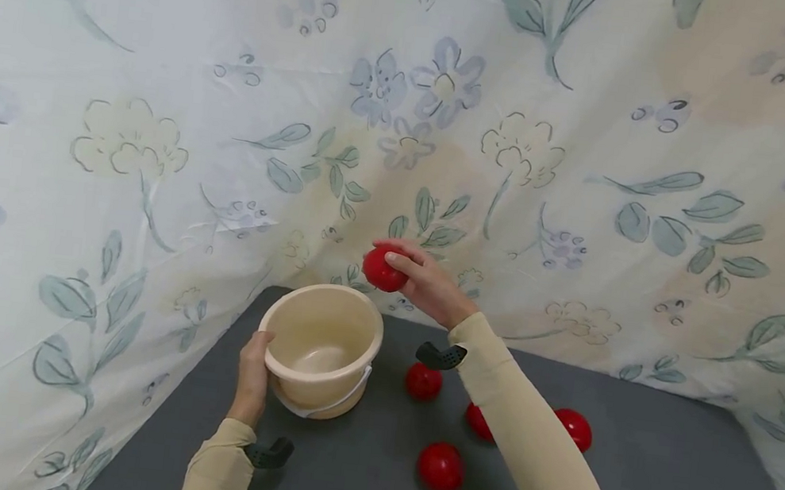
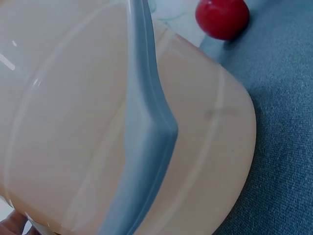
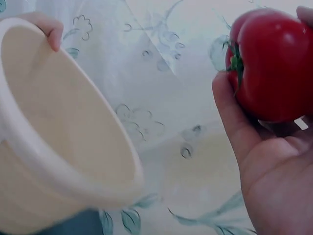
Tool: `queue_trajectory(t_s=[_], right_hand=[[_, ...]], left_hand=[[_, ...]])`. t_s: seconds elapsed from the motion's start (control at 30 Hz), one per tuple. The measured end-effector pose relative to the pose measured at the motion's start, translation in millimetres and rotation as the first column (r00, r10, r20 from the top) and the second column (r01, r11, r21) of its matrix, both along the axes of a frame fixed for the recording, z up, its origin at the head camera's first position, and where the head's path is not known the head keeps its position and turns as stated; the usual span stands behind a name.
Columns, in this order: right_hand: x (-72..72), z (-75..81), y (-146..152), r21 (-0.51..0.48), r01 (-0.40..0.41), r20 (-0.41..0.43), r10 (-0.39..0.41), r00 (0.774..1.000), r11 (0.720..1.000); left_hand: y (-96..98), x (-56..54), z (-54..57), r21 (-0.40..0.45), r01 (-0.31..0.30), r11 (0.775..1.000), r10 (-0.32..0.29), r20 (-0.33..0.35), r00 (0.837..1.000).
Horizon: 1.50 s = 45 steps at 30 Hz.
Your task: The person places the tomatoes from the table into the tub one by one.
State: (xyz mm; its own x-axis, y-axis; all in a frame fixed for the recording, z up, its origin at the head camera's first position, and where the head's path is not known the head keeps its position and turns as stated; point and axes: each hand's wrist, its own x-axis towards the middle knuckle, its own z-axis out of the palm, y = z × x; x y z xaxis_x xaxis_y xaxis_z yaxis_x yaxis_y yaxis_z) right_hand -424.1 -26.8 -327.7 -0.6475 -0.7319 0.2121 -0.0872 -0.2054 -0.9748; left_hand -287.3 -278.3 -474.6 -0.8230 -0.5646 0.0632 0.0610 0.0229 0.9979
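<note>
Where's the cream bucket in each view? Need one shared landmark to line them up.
Head: bucket left of centre, upright on the dark table, left hand holding its left side.
Left wrist: outer wall fills the left and middle, handle running across it.
Right wrist: left part of the picture, rim and inside showing.
Shared landmark: floral cloth; only a small patch at the top in left wrist.
</note>
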Motion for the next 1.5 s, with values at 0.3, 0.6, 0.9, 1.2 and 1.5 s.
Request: queue_trajectory(t_s=[0.3,0.6,0.9,1.2,1.5], right_hand=[[3.9,-11.8,-39.4,0.031,-0.128,0.044,0.126,0.991,0.991],[-0.8,-38.5,-55.5,0.088,-0.151,0.069,0.145,0.987,0.985],[-8.0,-49.4,-61.1,0.086,-0.175,0.068,0.169,0.983,0.981],[-8.3,-55.2,-62.7,0.174,-0.229,0.083,0.218,0.973,0.958],[-8.0,-53.6,-61.9,0.225,-0.278,0.078,0.267,0.96,0.934]], left_hand=[[3.3,-5.7,-4.5,0.013,0.021,1.0,-0.021,-0.015,1.0],[0.4,-8.9,-1.4,0.024,0.15,0.988,-0.15,-0.015,0.989],[5.2,-13.7,-0.6,0.027,0.22,0.975,-0.22,0.009,0.975],[7.6,-17.1,-1.4,0.033,0.272,0.962,-0.273,0.02,0.962],[7.5,-16.6,-0.2,0.023,0.262,0.965,-0.263,0.02,0.965]])
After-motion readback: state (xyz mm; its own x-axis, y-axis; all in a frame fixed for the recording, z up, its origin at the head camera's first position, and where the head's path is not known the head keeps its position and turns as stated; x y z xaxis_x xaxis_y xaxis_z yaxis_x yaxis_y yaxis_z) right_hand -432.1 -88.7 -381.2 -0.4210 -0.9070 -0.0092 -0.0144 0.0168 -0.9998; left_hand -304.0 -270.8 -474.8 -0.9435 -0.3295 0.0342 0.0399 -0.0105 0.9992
